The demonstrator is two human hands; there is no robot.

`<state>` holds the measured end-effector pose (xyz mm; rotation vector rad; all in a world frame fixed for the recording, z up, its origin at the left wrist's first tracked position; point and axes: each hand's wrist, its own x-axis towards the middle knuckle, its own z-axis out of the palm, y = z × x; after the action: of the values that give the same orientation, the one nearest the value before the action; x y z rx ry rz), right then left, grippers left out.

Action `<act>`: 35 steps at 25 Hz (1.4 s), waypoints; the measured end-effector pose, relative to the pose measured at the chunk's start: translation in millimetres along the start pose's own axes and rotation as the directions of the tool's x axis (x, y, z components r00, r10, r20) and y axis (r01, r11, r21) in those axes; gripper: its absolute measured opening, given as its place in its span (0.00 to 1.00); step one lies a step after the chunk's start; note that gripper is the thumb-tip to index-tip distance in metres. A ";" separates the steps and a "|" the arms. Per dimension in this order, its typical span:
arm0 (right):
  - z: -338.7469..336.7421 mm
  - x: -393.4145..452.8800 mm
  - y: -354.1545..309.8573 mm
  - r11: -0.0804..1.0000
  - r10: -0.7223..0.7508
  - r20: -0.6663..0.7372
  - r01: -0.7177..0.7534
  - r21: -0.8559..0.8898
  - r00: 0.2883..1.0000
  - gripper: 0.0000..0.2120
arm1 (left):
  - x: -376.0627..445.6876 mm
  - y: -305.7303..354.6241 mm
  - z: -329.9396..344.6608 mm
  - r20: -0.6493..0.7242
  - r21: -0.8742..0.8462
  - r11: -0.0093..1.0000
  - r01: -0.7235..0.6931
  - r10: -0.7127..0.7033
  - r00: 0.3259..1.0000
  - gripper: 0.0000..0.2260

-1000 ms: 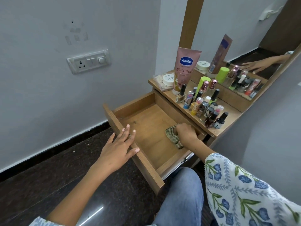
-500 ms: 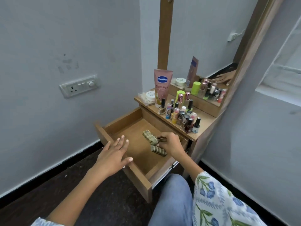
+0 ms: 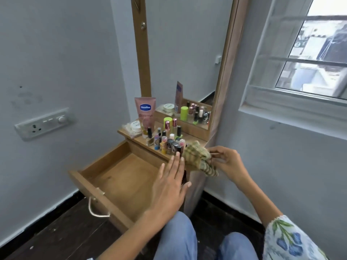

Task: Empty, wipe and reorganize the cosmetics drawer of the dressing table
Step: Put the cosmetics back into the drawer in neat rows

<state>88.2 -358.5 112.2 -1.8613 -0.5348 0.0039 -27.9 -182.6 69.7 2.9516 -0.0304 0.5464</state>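
Pale walls frame your dressing table [image 3: 195, 141], its top crowded with nail polish bottles [image 3: 170, 144] and a Vaseline tube [image 3: 145, 113]. Your pulled-out drawer [image 3: 120, 177] holds nothing. Your right hand [image 3: 228, 163] pinches the checked cloth [image 3: 199, 158]; your left hand [image 3: 170, 186] hovers flat, fingers straight.

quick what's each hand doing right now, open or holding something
Left hand: open, fingers straight, holding nothing, above the drawer.
Right hand: pinching the checked cloth.
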 end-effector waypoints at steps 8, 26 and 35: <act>16.4 102.6 36.7 0.812 -0.156 -0.037 0.106 -0.574 0.987 0.17 | 47.6 8.5 20.1 -0.091 0.048 0.998 0.045 -0.040 0.995 0.29; 54.9 32.6 44.4 0.877 -0.353 -0.162 0.266 -0.400 0.922 0.09 | 25.4 -33.5 22.1 -0.360 -0.261 0.963 0.070 -0.164 0.918 0.18; 58.8 28.0 25.5 0.879 -0.298 -0.150 0.210 -0.427 0.943 0.10 | 22.7 -27.5 18.2 -0.362 -0.483 0.873 0.074 -0.276 0.891 0.13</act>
<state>107.1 -302.1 75.5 -2.1453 -0.6653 -0.5160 1.0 -157.9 57.4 2.2950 0.1416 0.9829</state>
